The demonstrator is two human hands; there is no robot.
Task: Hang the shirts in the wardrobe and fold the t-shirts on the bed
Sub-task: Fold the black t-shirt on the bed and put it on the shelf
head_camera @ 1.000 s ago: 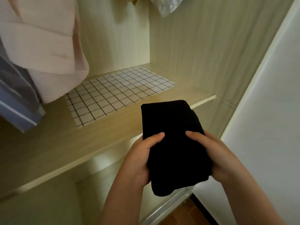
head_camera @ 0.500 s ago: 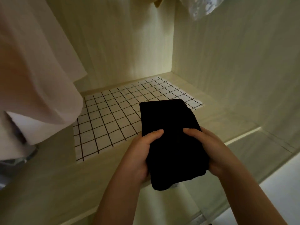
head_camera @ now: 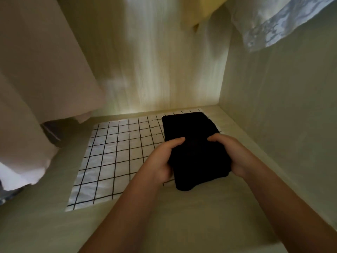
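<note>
A folded black t-shirt (head_camera: 195,143) is over the right end of a white, black-gridded folded cloth (head_camera: 116,157) on the wardrobe shelf (head_camera: 182,216). My left hand (head_camera: 164,159) grips the t-shirt's left edge, thumb on top. My right hand (head_camera: 231,152) grips its right edge the same way. Whether the t-shirt rests on the cloth or hangs just above it I cannot tell. Fingers under the fabric are hidden.
A pale pink hanging shirt (head_camera: 36,70) fills the left side, its hem low over the shelf. A yellow garment (head_camera: 202,10) and a white-and-blue patterned one (head_camera: 280,21) hang at the top right. The wardrobe's right wall (head_camera: 282,106) stands close beside the t-shirt.
Both hands have carried the black t-shirt forward, from outside the shelf's front edge to over the gridded cloth deep inside the wardrobe. The grip has not changed.
</note>
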